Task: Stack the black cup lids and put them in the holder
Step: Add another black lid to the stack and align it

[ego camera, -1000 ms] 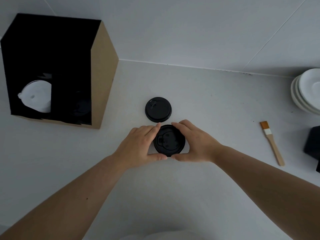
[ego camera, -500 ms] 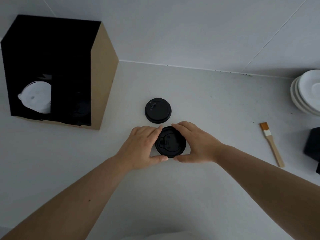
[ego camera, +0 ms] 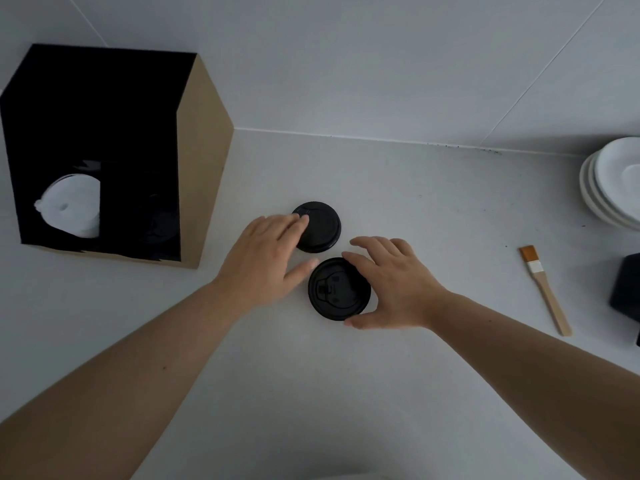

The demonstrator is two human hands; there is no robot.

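Observation:
Two black cup lids lie on the white counter. The nearer black lid (ego camera: 337,289) sits between my hands, and my right hand (ego camera: 391,282) curls around its right side, thumb at its near edge and fingers at its far edge. My left hand (ego camera: 266,258) is spread open, its fingertips resting on the left edge of the farther black lid (ego camera: 320,228). The holder (ego camera: 194,188), a black box with brown cardboard sides, stands at the left; white lids (ego camera: 72,206) fill its left slot, and its right slot is too dark to read.
A stack of white saucers (ego camera: 613,181) sits at the right edge. A small wooden brush (ego camera: 545,289) lies right of my right hand, with a black object (ego camera: 627,289) beyond it. The tiled wall (ego camera: 381,64) runs behind the counter.
My left hand let go of the nearer lid and moved up onto the farther lid. My right hand stays at the nearer lid.

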